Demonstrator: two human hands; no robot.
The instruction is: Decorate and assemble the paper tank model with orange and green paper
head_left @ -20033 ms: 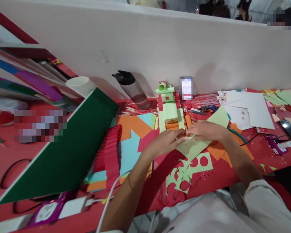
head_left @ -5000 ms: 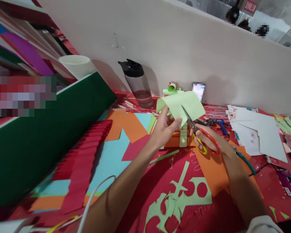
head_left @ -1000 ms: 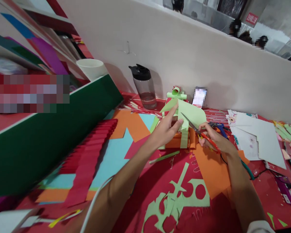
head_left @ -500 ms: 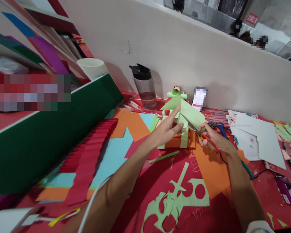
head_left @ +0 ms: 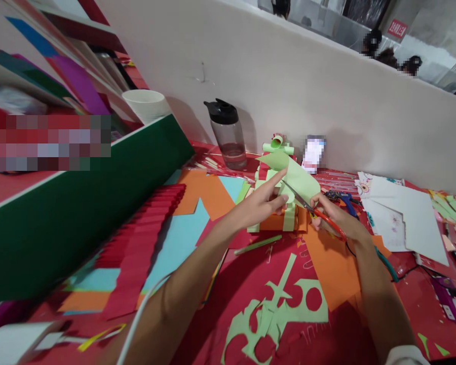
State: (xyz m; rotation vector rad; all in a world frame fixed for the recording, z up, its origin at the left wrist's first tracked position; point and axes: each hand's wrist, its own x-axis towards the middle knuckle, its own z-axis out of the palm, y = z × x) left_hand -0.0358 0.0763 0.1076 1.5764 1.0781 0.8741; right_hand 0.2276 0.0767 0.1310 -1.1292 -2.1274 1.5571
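A sheet of light green paper (head_left: 302,178) is raised above the table between my hands. My left hand (head_left: 264,202) pinches its left side, with the index finger stretched along it. Held in my right hand (head_left: 329,213), red-handled scissors (head_left: 331,226) point up and left, their blades at the paper's lower edge. Right behind stands a paper model (head_left: 277,223) in orange, red and green, partly hidden by my left hand and the sheet. Green paper offcuts (head_left: 275,317) with round holes lie on the red table in front.
A water bottle (head_left: 228,137) and a phone (head_left: 313,153) stand by the white partition (head_left: 289,86). Pleated red paper (head_left: 140,238) and a long green board (head_left: 87,208) are on the left. White card pieces (head_left: 421,218) and a blue glue gun (head_left: 348,203) lie right. A white cable (head_left: 142,309) crosses near my left forearm.
The green sheet has tilted slightly, and my left index finger sits a little lower and further right on it. The scissors stay at nearly the same place.
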